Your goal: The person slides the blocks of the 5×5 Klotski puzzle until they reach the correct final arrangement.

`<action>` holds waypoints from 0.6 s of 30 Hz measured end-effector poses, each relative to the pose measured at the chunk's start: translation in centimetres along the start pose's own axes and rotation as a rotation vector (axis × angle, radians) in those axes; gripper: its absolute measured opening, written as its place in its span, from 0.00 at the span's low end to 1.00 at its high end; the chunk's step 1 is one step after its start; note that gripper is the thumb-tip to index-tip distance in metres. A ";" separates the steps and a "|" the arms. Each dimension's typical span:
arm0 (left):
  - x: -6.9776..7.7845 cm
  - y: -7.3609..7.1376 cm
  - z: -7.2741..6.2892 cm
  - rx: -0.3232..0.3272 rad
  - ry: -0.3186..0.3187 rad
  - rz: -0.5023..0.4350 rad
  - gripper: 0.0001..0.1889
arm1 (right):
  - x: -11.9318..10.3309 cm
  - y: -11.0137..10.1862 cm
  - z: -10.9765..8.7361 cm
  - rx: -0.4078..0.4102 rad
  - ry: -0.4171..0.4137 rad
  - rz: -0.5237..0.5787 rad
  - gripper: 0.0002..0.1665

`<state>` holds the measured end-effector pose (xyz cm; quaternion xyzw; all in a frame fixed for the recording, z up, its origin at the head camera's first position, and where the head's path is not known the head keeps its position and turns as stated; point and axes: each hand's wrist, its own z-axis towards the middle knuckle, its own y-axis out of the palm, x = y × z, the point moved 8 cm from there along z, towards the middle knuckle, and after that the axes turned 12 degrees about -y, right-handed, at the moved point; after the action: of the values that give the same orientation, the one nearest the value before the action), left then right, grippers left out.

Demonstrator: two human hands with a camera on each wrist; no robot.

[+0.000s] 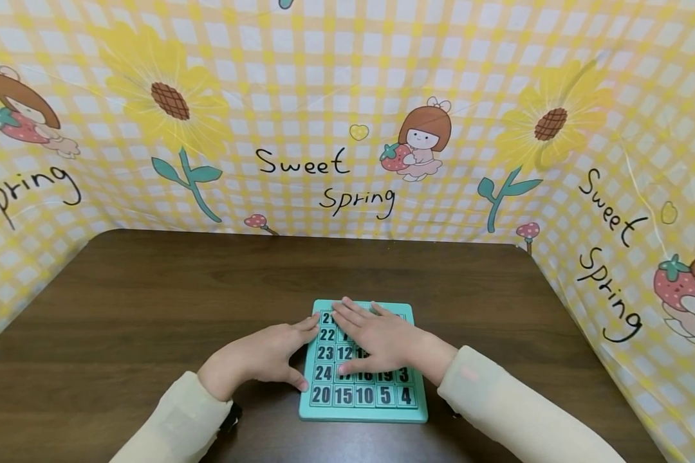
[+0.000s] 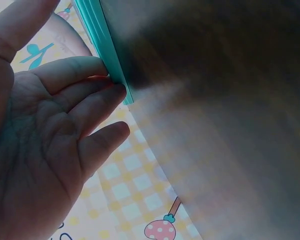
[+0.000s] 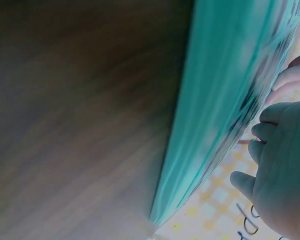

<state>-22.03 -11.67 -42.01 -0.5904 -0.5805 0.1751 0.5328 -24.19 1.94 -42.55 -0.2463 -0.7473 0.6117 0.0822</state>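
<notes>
A turquoise number slide puzzle (image 1: 363, 415) was seen lying flat on the brown table (image 1: 168, 302), between the two hands and near the person's side. Its rows of tiles were set crosswise and its columns were aimed away from the person; because it was viewed aslant, no longer axis could be told with certainty.

The tile face was found directly beneath the right hand (image 1: 385, 344), which was laid across from the right side. Its fingers were stretched out, closed round nothing, and pointed away and leftward, toward the far left corner by the 21 tile (image 1: 327, 318). Its thumb was spread back over the 17 tile (image 1: 345, 375). How firmly the tiles were pressed, if at all, could not be told.

The left hand (image 1: 263, 354) was held outside the left edge. Its fingers were loosely extended, with tips set against the frame's side, as was shown in the left wrist view, and its thumb was placed lower on that same edge; nothing was gripped.

The right hand was thus judged the nearer to the tiles, the left to the frame. The bottom row, 20 to 4, was left uncovered, while tiles toward the upper right were hidden.
</notes>
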 end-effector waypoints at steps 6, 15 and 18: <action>0.1 -0.1 0.0 0.002 0.000 0.002 0.52 | 1.3 0.1 -1.6 0.020 0.033 0.000 0.57; 0.2 0.0 0.0 0.001 -0.022 0.004 0.51 | 2.1 0.9 -3.5 0.011 0.066 0.015 0.57; 0.2 0.0 0.0 0.001 -0.021 0.004 0.51 | 2.1 1.1 -3.7 0.014 0.063 0.018 0.57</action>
<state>-22.01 -11.51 -41.96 -0.5894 -0.5847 0.1824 0.5267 -24.14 6.28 -43.14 -0.2714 -0.7380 0.6094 0.1020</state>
